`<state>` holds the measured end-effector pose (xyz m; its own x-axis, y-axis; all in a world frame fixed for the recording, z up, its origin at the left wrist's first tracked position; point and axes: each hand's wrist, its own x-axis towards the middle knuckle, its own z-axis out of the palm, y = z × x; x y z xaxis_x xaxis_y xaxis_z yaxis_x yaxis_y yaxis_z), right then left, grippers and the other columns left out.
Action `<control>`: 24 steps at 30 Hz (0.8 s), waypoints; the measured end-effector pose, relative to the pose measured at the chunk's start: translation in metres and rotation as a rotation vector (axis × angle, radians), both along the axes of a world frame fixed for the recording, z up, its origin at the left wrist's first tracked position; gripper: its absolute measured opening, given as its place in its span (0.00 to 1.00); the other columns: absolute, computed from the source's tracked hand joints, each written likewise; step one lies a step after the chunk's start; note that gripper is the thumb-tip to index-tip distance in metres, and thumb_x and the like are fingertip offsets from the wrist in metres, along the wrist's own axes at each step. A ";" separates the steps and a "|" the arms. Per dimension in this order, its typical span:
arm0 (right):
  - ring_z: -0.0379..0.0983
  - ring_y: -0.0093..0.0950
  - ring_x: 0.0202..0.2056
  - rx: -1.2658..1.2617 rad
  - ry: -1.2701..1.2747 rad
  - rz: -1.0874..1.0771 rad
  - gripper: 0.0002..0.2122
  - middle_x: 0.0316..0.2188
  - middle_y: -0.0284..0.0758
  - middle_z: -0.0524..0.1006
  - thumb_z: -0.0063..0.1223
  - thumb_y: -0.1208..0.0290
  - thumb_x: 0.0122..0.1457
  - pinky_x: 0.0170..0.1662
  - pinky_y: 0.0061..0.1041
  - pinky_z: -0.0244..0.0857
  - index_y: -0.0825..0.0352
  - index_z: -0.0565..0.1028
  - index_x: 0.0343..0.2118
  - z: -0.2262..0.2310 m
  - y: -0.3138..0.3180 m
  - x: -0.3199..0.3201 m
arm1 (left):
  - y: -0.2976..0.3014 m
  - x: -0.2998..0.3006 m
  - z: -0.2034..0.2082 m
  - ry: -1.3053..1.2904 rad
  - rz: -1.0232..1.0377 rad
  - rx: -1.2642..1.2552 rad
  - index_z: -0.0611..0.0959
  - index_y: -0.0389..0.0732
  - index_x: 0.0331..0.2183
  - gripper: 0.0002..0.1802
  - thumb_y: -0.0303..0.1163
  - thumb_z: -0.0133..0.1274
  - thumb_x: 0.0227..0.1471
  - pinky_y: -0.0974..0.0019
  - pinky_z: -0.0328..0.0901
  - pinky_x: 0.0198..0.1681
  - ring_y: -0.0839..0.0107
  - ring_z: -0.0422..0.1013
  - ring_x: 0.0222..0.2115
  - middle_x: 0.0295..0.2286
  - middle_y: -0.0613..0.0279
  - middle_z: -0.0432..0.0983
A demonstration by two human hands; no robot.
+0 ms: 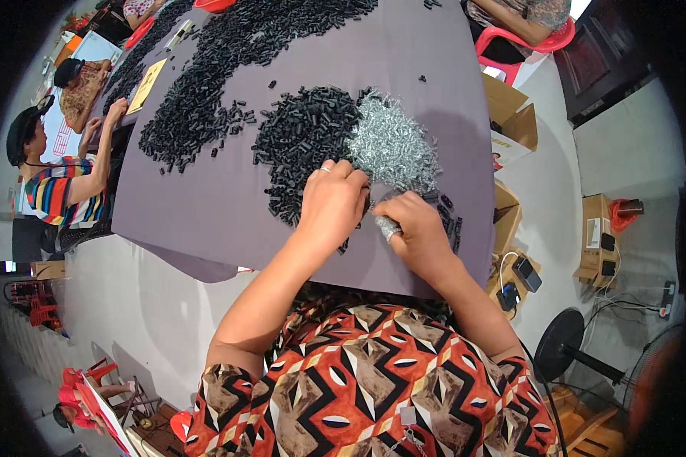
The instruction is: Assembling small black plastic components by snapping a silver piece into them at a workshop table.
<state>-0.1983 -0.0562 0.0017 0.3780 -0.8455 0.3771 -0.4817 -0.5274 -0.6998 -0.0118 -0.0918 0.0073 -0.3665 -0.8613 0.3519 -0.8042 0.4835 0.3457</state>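
Grey table [206,206], black parts pile [301,145], pale floor [129,305], cardboard boxes [511,122].

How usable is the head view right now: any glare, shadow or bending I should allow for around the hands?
Head view: even, soft light; the silver pile glints but is not blown out. Left hand and right hand are sharp, casting only faint shadows on the grey table. Fisheye bends the table edges and darkens the rim; the black pieces merge into one dark mass.

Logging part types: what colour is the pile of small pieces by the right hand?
Shiny silver pile, seen in the head view.
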 end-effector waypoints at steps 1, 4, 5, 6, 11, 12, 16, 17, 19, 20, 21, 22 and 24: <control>0.73 0.41 0.39 0.001 0.000 -0.001 0.17 0.33 0.40 0.77 0.55 0.87 0.39 0.44 0.37 0.69 0.68 0.76 0.37 -0.001 0.000 -0.001 | 0.000 0.000 0.003 0.018 -0.002 0.001 0.82 0.40 0.30 0.05 0.27 0.60 0.48 0.53 0.66 0.38 0.54 0.71 0.34 0.29 0.56 0.73; 0.74 0.41 0.37 0.021 -0.066 -0.027 0.18 0.32 0.40 0.78 0.54 0.87 0.41 0.42 0.36 0.69 0.68 0.77 0.38 -0.004 0.001 -0.003 | 0.010 0.004 0.010 0.258 -0.034 0.112 0.82 0.37 0.31 0.04 0.25 0.58 0.49 0.55 0.68 0.38 0.55 0.73 0.32 0.29 0.55 0.75; 0.75 0.40 0.37 0.065 -0.114 -0.045 0.18 0.33 0.40 0.79 0.53 0.87 0.41 0.41 0.35 0.69 0.68 0.77 0.39 -0.005 0.001 -0.002 | 0.015 0.006 0.012 0.257 -0.031 0.113 0.82 0.37 0.31 0.04 0.25 0.58 0.49 0.55 0.68 0.38 0.55 0.73 0.32 0.29 0.55 0.75; 0.75 0.40 0.36 0.110 -0.162 -0.064 0.18 0.33 0.39 0.79 0.52 0.87 0.41 0.41 0.34 0.70 0.67 0.77 0.39 -0.005 0.001 -0.002 | 0.021 0.007 0.014 0.358 -0.059 0.213 0.82 0.36 0.32 0.04 0.24 0.58 0.50 0.57 0.69 0.37 0.55 0.73 0.31 0.29 0.55 0.76; 0.75 0.38 0.35 0.144 -0.224 -0.038 0.19 0.34 0.38 0.80 0.51 0.88 0.41 0.38 0.32 0.69 0.67 0.77 0.39 -0.001 0.002 0.000 | 0.030 0.011 0.018 0.519 -0.069 0.477 0.81 0.35 0.36 0.05 0.22 0.57 0.54 0.70 0.68 0.33 0.72 0.72 0.30 0.30 0.60 0.74; 0.75 0.37 0.35 0.134 -0.218 -0.031 0.19 0.34 0.38 0.80 0.51 0.88 0.41 0.38 0.32 0.69 0.67 0.77 0.39 -0.001 0.003 0.000 | 0.030 0.012 0.016 0.521 -0.069 0.475 0.81 0.35 0.36 0.05 0.22 0.57 0.54 0.70 0.68 0.33 0.72 0.72 0.30 0.30 0.60 0.74; 0.73 0.27 0.31 0.148 -0.256 -0.043 0.22 0.30 0.35 0.77 0.47 0.90 0.40 0.34 0.22 0.67 0.68 0.78 0.40 0.005 0.005 0.001 | 0.031 0.007 0.015 0.528 -0.064 0.433 0.78 0.36 0.31 0.04 0.25 0.57 0.54 0.60 0.67 0.33 0.57 0.72 0.29 0.27 0.55 0.74; 0.74 0.32 0.33 0.166 -0.267 -0.041 0.20 0.31 0.36 0.78 0.49 0.89 0.40 0.36 0.26 0.68 0.68 0.78 0.40 0.006 0.005 0.001 | 0.033 0.007 0.016 0.515 -0.040 0.435 0.78 0.36 0.31 0.04 0.26 0.57 0.54 0.59 0.66 0.33 0.56 0.72 0.30 0.27 0.55 0.74; 0.74 0.36 0.34 0.183 -0.280 -0.040 0.19 0.33 0.37 0.79 0.51 0.88 0.41 0.39 0.30 0.69 0.68 0.77 0.39 0.007 0.005 0.001 | 0.034 0.007 0.013 0.481 -0.006 0.388 0.78 0.36 0.31 0.05 0.26 0.57 0.55 0.63 0.66 0.32 0.63 0.71 0.28 0.27 0.57 0.73; 0.74 0.36 0.35 0.140 -0.253 -0.041 0.19 0.32 0.37 0.79 0.51 0.89 0.41 0.39 0.30 0.69 0.68 0.77 0.39 0.007 0.004 0.001 | 0.034 0.007 0.011 0.447 0.031 0.340 0.78 0.35 0.32 0.05 0.26 0.57 0.56 0.67 0.66 0.31 0.70 0.70 0.26 0.27 0.59 0.72; 0.74 0.36 0.35 0.098 -0.226 -0.042 0.19 0.32 0.37 0.78 0.51 0.89 0.40 0.39 0.30 0.70 0.68 0.77 0.39 0.006 0.003 0.001 | 0.033 0.008 0.008 0.446 0.032 0.339 0.78 0.35 0.32 0.05 0.26 0.57 0.56 0.67 0.66 0.31 0.70 0.70 0.26 0.27 0.59 0.72; 0.74 0.36 0.35 0.097 -0.227 -0.041 0.19 0.32 0.37 0.78 0.51 0.89 0.40 0.39 0.30 0.70 0.68 0.77 0.39 0.006 0.002 0.001 | 0.032 0.009 0.006 0.427 0.037 0.332 0.78 0.35 0.32 0.05 0.27 0.57 0.56 0.66 0.65 0.30 0.69 0.70 0.26 0.27 0.59 0.72; 0.75 0.36 0.36 0.104 -0.230 -0.048 0.20 0.32 0.37 0.78 0.51 0.90 0.40 0.40 0.29 0.71 0.68 0.77 0.39 0.003 0.001 0.000 | 0.032 0.010 0.004 0.407 0.044 0.327 0.78 0.36 0.32 0.06 0.27 0.58 0.55 0.64 0.65 0.30 0.68 0.70 0.26 0.27 0.59 0.72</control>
<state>-0.1982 -0.0557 0.0051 0.2507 -0.8992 0.3587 -0.3269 -0.4274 -0.8429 -0.0014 -0.0595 0.0118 -0.2169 -0.9615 0.1686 -0.5909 0.2668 0.7613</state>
